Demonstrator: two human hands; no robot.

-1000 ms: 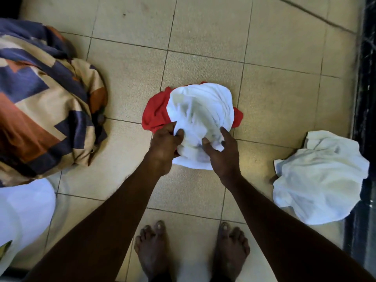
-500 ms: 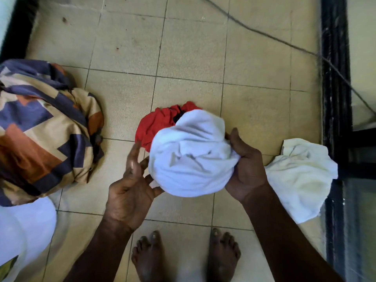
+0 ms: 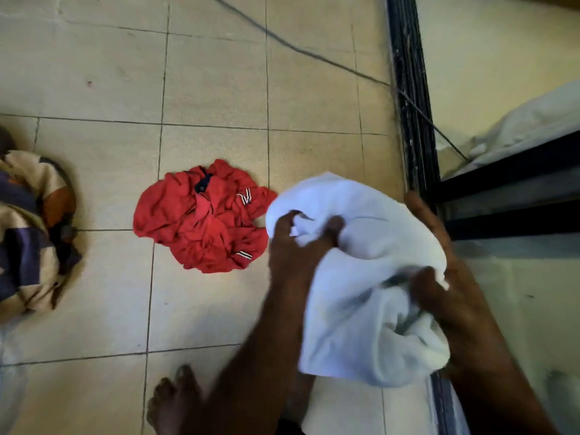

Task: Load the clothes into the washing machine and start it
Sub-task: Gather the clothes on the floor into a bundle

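White cloth [image 3: 370, 277] is bunched in both hands, fingers [image 3: 332, 224] curled around it; red shirt [image 3: 204, 218] waits left on the floor [image 3: 219, 73]. Nothing looks loaded yet.

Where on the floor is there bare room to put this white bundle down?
Bare tiles lie beyond the red shirt, up to the cable, and between the shirt and the patterned bundle. The near tiles left of the foot are free too. It is crowded where both hands, left and right, grip the white cloth.
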